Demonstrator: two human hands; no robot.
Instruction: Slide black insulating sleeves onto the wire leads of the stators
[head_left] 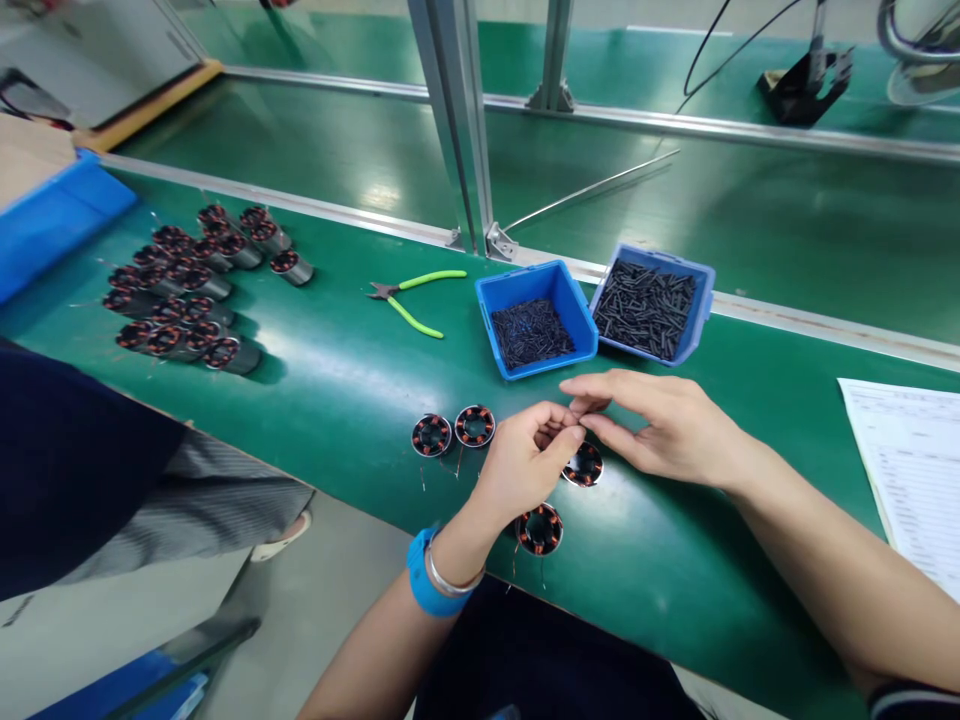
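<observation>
My left hand (529, 455) and my right hand (667, 425) meet above a round motor stator (583, 466) with copper windings, which they partly cover. The fingers of both hands are pinched together at the fingertips. Whatever lies between them is too small to make out. Close to my left wrist sits another stator (539, 530) with thin wire ends sticking out. To the left of that hand, two more stators, one nearer (475, 427) and one farther left (432, 436), stand side by side with loose leads.
Behind my hands are a blue bin (536, 372) of small black pieces and a paler bin (694, 345) of longer black tubes. Green-handled cutters (420, 280) lie left of them. Several stators (232, 355) stand grouped at left, near another person (82, 470). Printed paper (911, 460) lies right.
</observation>
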